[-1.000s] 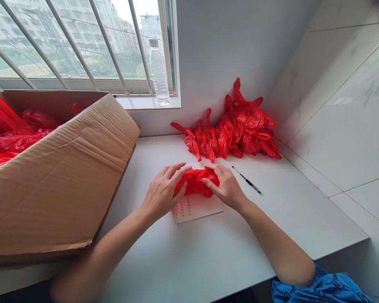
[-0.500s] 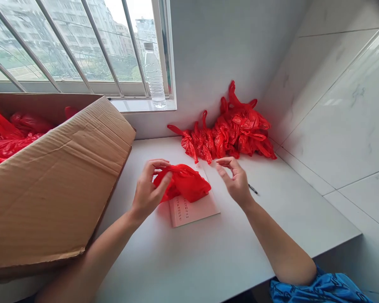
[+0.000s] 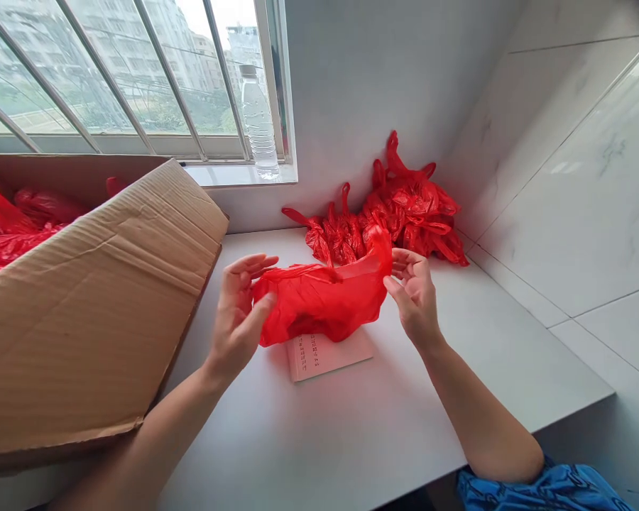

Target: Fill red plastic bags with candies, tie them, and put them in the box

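While the left hand (image 3: pixel 237 316) and right hand (image 3: pixel 418 301) each grasped one end, the thin red plastic bag (image 3: pixel 324 298) stretched lengthwise between them, over a rectangular white notebook (image 3: pixel 333 360).

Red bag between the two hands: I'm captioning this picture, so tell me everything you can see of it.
The red bag is bright, thin and partly see-through, and looks like plastic. It is crumpled and spread sideways, its right end rising higher than its left. The left hand holds the left end, and the right hand the right edge. It hides part of the notebook; whether they touch is unclear. Behind it lies a heap of similar bags.
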Demonstrator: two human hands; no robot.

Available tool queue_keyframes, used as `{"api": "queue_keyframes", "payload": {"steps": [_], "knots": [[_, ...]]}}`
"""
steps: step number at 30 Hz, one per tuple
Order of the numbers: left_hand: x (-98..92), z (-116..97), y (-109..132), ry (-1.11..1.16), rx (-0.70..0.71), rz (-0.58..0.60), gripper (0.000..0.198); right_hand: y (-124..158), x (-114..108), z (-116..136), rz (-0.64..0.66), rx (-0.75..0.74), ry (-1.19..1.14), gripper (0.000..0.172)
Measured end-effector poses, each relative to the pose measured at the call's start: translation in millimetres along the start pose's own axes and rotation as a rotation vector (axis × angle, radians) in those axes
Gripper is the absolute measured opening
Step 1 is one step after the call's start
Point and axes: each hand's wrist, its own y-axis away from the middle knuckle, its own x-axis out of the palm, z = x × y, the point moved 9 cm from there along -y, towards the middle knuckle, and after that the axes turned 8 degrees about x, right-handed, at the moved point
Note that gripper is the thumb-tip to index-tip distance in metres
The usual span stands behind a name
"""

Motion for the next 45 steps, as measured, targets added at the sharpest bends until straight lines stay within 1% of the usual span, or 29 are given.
{"api": "queue_keyframes", "payload": {"steps": [1,2,3,4,5,6,7,8,9,10,11,13,14,16,18,21,23,26,29,32,34,35,36,38,40,41,43,45], "knots": [[5.8,-14,0,-0.081,0.083,0.071,0.048,5,-5,14,-0.052,-0.089,0.016,0.039],[11.9,-28,2,-0.183,0.171,0.138,0.051,12,-10,31,-0.110,-0.194,0.036,0.041],[17.6,-40,4,-0.291,0.255,0.196,0.048,21,-14,48,-0.161,-0.308,0.063,0.043],[22.6,-51,6,-0.380,0.326,0.242,0.040,32,-14,64,-0.186,-0.426,0.099,0.043],[26.4,-59,8,-0.432,0.380,0.280,0.031,42,-9,78,-0.170,-0.537,0.141,0.043],[28.9,-64,9,-0.442,0.410,0.313,0.023,50,1,87,-0.105,-0.619,0.190,0.042],[30.5,-67,10,-0.416,0.423,0.344,0.019,55,14,92,-0.006,-0.663,0.242,0.041],[31.2,-70,11,-0.368,0.428,0.373,0.018,57,28,91,0.105,-0.660,0.297,0.037],[31.6,-71,12,-0.314,0.431,0.405,0.017,57,41,85,0.206,-0.617,0.356,0.032],[32.2,-72,13,-0.265,0.434,0.442,0.017,55,52,76,0.284,-0.551,0.416,0.027],[32.9,-72,14,-0.226,0.434,0.482,0.016,52,59,66,0.334,-0.478,0.472,0.025],[35.3,-69,15,-0.187,0.414,0.570,0.015,46,66,50,0.375,-0.367,0.557,0.032],[37.0,-66,16,-0.187,0.393,0.614,0.015,43,67,45,0.378,-0.337,0.587,0.035],[40.8,-60,19,-0.209,0.359,0.690,0.016,42,67,41,0.374,-0.325,0.640,0.037],[44.6,-60,23,-0.253,0.377,0.735,0.020,44,68,41,0.379,-0.355,0.714,0.036],[49.2,-62,26,-0.381,0.454,0.733,0.028,50,72,38,0.401,-0.394,0.831,0.041],[51.9,-59,27,-0.502,0.461,0.709,0.031,53,73,33,0.392,-0.381,0.881,0.048],[56.9,-46,28,-0.660,0.411,0.694,0.028,57,73,24,0.367,-0.336,0.920,0.057],[59.5,-29,33,-0.772,0.338,0.691,0.029,59,69,14,0.318,-0.253,0.946,0.059],[62.0,-18,42,-0.794,0.289,0.723,0.030,57,63,18,0.280,-0.226,0.953,0.056],[65.1,-18,49,-0.742,0.296,0.749,0.023,56,65,32,0.276,-0.282,0.892,0.050],[66.3,-19,51,-0.714,0.303,0.755,0.020,58,69,40,0.295,-0.326,0.836,0.045],[67.1,-21,53,-0.695,0.306,0.758,0.018,61,75,47,0.340,-0.374,0.771,0.040],[68.4,-23,55,-0.692,0.299,0.771,0.020,72,92,51,0.475,-0.441,0.679,0.034],[68.7,-22,55,-0.727,0.293,0.777,0.029,78,105,39,0.558,-0.421,0.716,0.035],[68.5,-21,54,-0.753,0.292,0.774,0.034,78,108,30,0.554,-0.383,0.777,0.037],[67.3,-18,51,-0.812,0.296,0.751,0.046,73,105,15,0.486,-0.300,0.918,0.038],[63.8,-12,46,-0.892,0.286,0.696,0.055,68,98,6,0.415,-0.244,1.014,0.028]]}}
